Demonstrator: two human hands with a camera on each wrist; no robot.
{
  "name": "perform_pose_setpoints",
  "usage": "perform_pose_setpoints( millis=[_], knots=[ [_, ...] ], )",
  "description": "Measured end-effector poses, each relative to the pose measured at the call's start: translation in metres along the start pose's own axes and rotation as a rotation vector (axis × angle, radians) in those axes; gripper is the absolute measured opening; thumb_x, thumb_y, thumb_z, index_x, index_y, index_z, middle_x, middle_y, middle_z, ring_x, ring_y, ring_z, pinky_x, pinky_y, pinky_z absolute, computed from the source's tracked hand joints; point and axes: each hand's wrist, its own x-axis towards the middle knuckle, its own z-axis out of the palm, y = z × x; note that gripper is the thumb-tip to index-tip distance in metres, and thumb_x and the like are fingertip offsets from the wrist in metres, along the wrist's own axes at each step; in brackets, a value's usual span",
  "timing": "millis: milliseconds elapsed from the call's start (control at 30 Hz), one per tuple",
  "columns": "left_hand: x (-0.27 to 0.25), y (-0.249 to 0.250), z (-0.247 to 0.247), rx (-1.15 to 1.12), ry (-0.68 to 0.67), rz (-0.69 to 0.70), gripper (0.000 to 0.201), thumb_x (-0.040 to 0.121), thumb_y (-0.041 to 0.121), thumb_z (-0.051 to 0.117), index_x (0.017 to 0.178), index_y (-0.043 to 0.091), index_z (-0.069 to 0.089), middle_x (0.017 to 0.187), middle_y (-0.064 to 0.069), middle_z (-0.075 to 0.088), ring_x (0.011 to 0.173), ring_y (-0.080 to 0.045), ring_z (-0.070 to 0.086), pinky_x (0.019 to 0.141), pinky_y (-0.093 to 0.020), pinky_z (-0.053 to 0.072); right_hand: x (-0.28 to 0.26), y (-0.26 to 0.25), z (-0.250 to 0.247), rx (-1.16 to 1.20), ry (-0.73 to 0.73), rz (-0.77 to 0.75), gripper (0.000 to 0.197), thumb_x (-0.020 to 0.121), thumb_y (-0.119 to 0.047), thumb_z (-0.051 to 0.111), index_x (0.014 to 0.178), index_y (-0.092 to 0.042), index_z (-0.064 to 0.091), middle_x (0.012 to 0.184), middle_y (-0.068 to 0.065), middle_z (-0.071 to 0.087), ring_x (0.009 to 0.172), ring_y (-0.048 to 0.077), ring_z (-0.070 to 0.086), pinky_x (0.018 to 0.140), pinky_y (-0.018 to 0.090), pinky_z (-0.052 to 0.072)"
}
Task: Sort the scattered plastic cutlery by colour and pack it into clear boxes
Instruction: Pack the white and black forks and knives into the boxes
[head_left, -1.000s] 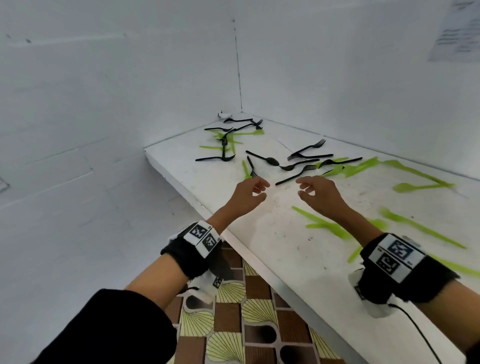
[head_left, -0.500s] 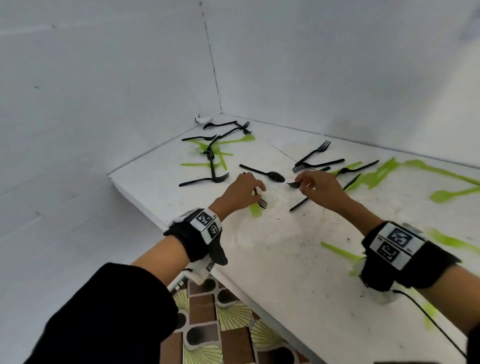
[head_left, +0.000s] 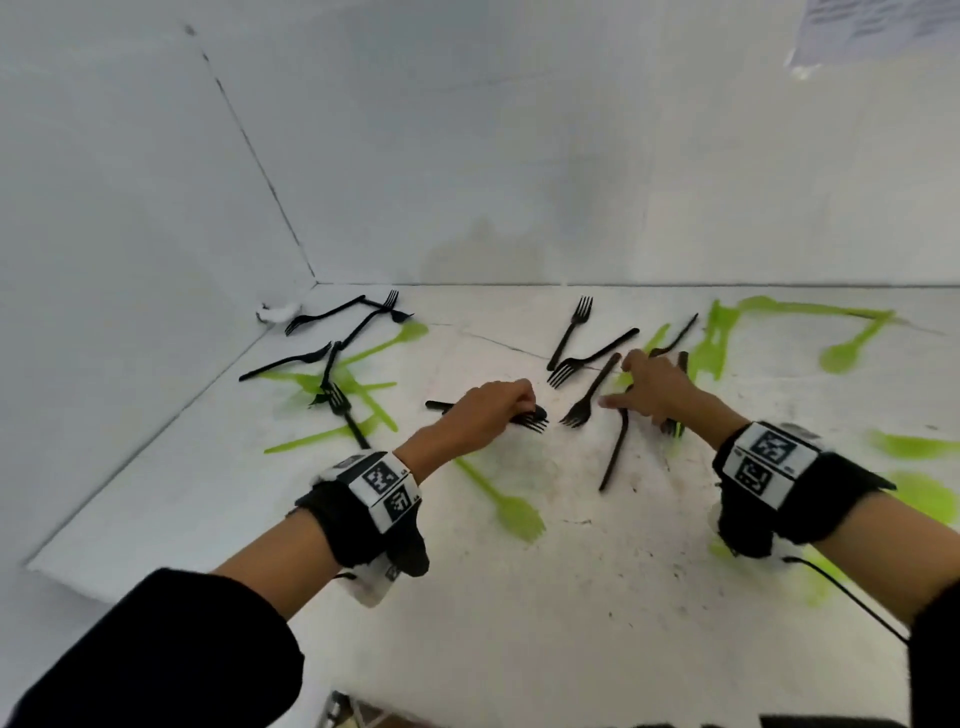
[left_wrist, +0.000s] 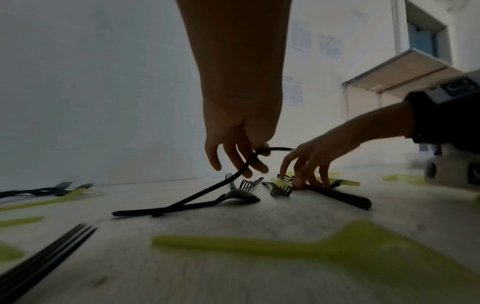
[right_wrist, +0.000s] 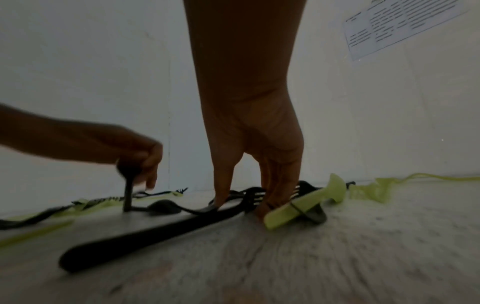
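Green fork (head_left: 501, 501) lies flat nearest, on scuffed white table (head_left: 571, 597). Left hand (head_left: 485, 413) pinches a thin black fork (left_wrist: 207, 191); only the left wrist view shows its handle end resting on the table beside a black spoon (left_wrist: 236, 198), head end raised. Right hand (head_left: 657, 387) has fingers spread down; the right wrist view shows fingertips (right_wrist: 221, 200) pressing black forks (right_wrist: 249, 197) by a translucent green piece (right_wrist: 306, 202). Further black and green cutlery lies scattered toward the wall corner.

Head view looks down from above on the white table (head_left: 571, 597), both wrist views sit low near it, all share the black forks (head_left: 582, 400) at centre.
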Motion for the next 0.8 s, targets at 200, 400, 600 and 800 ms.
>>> perform_pose_setpoints(
  millis=[200, 400, 600, 800],
  knots=[
    [0.04, 0.017, -0.013, -0.5, 0.154, 0.066, 0.017, 0.101, 0.018, 0.037, 0.088, 0.009, 0.044, 0.066, 0.001, 0.045, 0.058, -0.009, 0.047, 0.06, -0.011, 0.038, 0.0, 0.001, 0.009, 0.147, 0.01, 0.117, 0.076, 0.079, -0.009, 0.071, 0.141, -0.006, 0.025, 0.121, 0.026, 0.051, 0.093, 0.037, 0.06, 0.068, 0.039, 0.055],
    [0.08, 0.012, -0.008, -0.233, -0.219, 0.359, 0.017, 0.085, 0.023, 0.067, 0.099, 0.017, 0.06, 0.088, -0.001, 0.058, 0.074, -0.01, 0.047, 0.072, -0.02, 0.038, -0.011, 0.004, -0.023, 0.735, 0.311, 0.129, 0.067, 0.082, 0.004, 0.064, 0.139, -0.004, 0.031, 0.081, 0.004, 0.051, 0.071, 0.021, 0.055, 0.044, 0.016, 0.05],
    [0.107, 0.014, 0.003, 0.054, -0.43, 0.543, 0.039, 0.075, 0.006, 0.074, 0.112, 0.014, 0.067, 0.077, 0.017, 0.041, 0.072, 0.003, 0.042, 0.067, -0.008, 0.033, -0.022, 0.02, -0.074, 0.754, 0.402, 0.141, 0.026, 0.088, 0.0, 0.046, 0.107, -0.008, 0.062, 0.078, 0.001, 0.046, 0.073, 0.012, 0.049, 0.055, 0.019, 0.05],
    [0.115, 0.012, 0.012, 0.124, -0.392, 0.584, 0.028, 0.072, 0.017, 0.078, 0.097, 0.025, 0.067, 0.082, 0.011, 0.051, 0.08, -0.003, 0.046, 0.065, -0.014, 0.036, -0.019, 0.035, -0.07, 0.571, 0.321, 0.11, 0.02, 0.087, -0.002, 0.046, 0.088, -0.01, 0.064, 0.072, 0.001, 0.052, 0.059, 0.01, 0.047, 0.052, 0.015, 0.043]
  ],
)
